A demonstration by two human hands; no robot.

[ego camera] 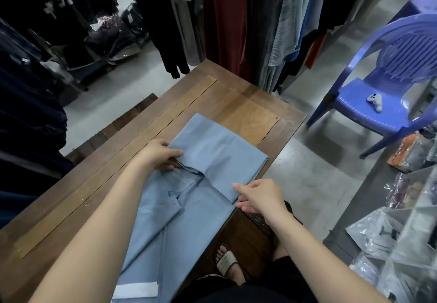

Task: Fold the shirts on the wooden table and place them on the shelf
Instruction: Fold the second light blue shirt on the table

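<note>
A light blue shirt (212, 146) lies partly folded on the wooden table (132, 151), its far part doubled back over the middle. My left hand (160, 154) pinches the left end of the folded edge near the collar. At the right end of that same edge, my right hand (259, 196) pinches the corner of the fold at the table's right side. A long sleeve with a pale cuff (136, 291) runs toward me along the table.
Hanging clothes (236, 18) crowd the far end of the table. A purple plastic chair (383, 94) with a small grey object (376, 102) on its seat stands at the right. Bagged garments on a shelf (402, 243) fill the right edge. My sandalled foot (227, 262) shows below the table.
</note>
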